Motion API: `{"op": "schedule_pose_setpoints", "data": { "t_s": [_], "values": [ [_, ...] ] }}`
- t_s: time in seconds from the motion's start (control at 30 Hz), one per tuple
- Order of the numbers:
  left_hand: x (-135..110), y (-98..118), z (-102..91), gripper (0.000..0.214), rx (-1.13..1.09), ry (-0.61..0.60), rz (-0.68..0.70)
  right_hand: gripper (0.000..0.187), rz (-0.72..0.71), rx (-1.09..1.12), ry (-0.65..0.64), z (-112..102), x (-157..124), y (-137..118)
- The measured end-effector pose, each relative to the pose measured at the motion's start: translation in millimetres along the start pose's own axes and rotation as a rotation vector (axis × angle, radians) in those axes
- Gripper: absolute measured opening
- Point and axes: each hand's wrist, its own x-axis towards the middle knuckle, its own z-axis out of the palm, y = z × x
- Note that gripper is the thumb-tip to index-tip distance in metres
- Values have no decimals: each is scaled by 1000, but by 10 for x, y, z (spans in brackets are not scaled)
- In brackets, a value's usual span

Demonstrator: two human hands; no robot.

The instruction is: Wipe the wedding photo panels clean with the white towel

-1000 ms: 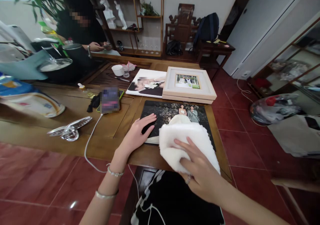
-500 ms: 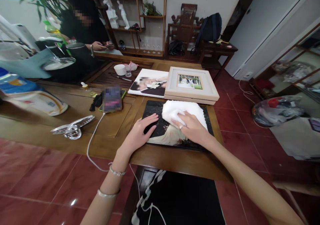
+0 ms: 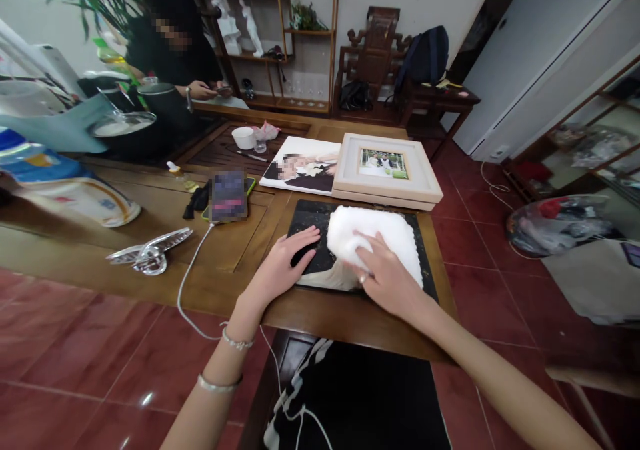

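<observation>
A dark, flat picture panel [image 3: 313,220] lies near the table's front edge, with a pale shape along its lower part and small specks on its surface. My left hand [image 3: 287,258] rests on the panel's left side, fingers stretched out and holding nothing. Spread over the panel's right part is a fluffy white cloth [image 3: 385,225]. My right hand [image 3: 387,273] presses on the cloth, its fingers curled into a bunched fold. The cloth and this hand hide much of the panel.
Behind the panel lie a pale photo frame [image 3: 425,163] and a photo print [image 3: 295,145]. To the left are a phone [image 3: 229,197] on a white cable, a clear hair claw clip [image 3: 150,253] and a detergent bottle [image 3: 75,190]. A person [image 3: 170,43] sits across the table.
My right hand has moved slightly down and to the right, along with the cloth, which now lies lower over the panel. My left hand stays on the panel's left side.
</observation>
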Motion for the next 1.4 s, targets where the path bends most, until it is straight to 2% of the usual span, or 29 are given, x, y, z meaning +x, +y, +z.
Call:
{"op": "schedule_pose_setpoints", "data": {
  "t_s": [0.17, 0.23, 0.33, 0.5, 0.77, 0.87, 0.93, 1.03, 1.13, 1.4],
  "values": [
    [-2, -16, 2, 32, 10, -10, 2, 23, -48, 82, -126, -52, -585, -405],
    [0, -17, 2, 32, 14, -17, -1, 28, -56, 107, -160, -78, -709, -495],
    [3, -17, 1, 32, 14, -17, -4, 31, -65, 120, -175, -76, -739, -510],
    [-1, -18, 4, 33, 3, -3, 12, 19, -31, 95, -141, -47, -429, -307],
    [-6, -22, 10, 33, -5, 8, 15, 22, 38, 17, -12, -98, 465, 178],
    [-5, -18, 7, 33, -5, 4, 6, 24, 61, 5, 33, -86, 633, 243],
    [-3, -14, 7, 32, -2, 5, -1, 22, 61, -9, 41, -61, 641, 237],
    [-2, -12, 9, 32, -7, 8, 5, 18, 58, -22, 25, -18, 511, 170],
    [-2, -9, 11, 32, 3, 9, 5, 17, 21, 8, -15, -9, 256, 44],
    [1, 8, -2, 32, 6, -6, -2, 16, 11, 140, -214, -178, -508, -428]
  ]
}}
